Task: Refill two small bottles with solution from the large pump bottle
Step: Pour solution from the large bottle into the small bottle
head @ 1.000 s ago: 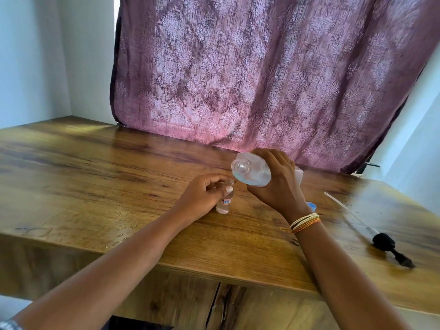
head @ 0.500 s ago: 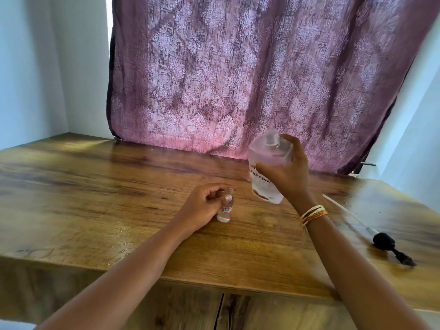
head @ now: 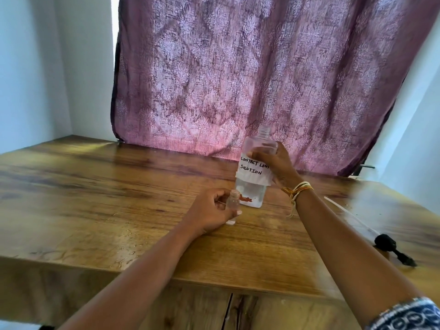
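The large clear bottle (head: 252,186), labelled "contact lens solution", stands upright on the wooden table (head: 95,191) with its neck uncapped. My right hand (head: 277,164) grips it around the upper body from the right. Just in front and to the left, my left hand (head: 209,211) holds a small clear bottle (head: 232,202) upright on the table, its mouth uncapped. The small bottle nearly touches the base of the large one. I see only one small bottle.
The black pump head (head: 387,245) with its long white dip tube (head: 345,214) lies on the table at the right, near the front edge. A purple patterned curtain (head: 238,79) hangs behind the table. Water drops speckle the table front left.
The large bottle went from tipped over the small bottle to upright, then down onto the table. My left hand kept holding the small bottle in place.
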A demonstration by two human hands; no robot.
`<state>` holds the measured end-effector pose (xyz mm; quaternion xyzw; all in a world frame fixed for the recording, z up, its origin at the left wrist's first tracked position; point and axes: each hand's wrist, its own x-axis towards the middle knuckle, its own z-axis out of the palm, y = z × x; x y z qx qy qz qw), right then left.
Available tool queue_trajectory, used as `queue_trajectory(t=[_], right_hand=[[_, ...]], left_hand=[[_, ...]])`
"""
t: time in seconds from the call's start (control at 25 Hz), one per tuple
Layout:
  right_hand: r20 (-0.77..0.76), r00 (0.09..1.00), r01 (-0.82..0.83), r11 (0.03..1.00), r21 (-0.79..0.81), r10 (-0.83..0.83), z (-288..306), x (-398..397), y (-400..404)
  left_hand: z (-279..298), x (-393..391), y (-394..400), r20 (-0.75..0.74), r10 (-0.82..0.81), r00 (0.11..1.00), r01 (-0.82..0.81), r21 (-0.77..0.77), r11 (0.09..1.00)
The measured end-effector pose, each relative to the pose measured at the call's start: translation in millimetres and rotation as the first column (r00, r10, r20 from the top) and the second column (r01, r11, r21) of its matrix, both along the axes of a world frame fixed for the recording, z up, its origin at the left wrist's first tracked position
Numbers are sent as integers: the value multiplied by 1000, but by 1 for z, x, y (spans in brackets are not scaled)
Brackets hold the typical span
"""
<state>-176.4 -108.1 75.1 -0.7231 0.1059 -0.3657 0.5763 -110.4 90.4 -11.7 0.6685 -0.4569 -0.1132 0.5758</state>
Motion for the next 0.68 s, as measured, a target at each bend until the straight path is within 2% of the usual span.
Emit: queue_trajectory(t=[0.16,0.28,0.36,0.48,0.6,0.68], right_hand=[[-24,999,-29,999,-31,28,-4,-9,9],[-48,999,23,999,39,-21,-18,-26,17],[-46,992,122,991,49,-120,-28,-54,18],[-43,951,300,948,-104,-306,-42,-103,15],[-13,883,458,866,-200,-470,-54,-143,6],[-62,795,568,775,-276,-604,-60,-164,3]], left_hand=[[0,-3,1,44,-13,999,11,39,999],[0,-9,4,109,-19,994,13,57,998],[0,-14,5,151,-12,988,2,66,998],[1,-21,3,197,-5,980,-10,79,997],[2,-34,-7,232,-22,972,-2,101,995],[5,-48,-13,245,-40,969,12,116,993]])
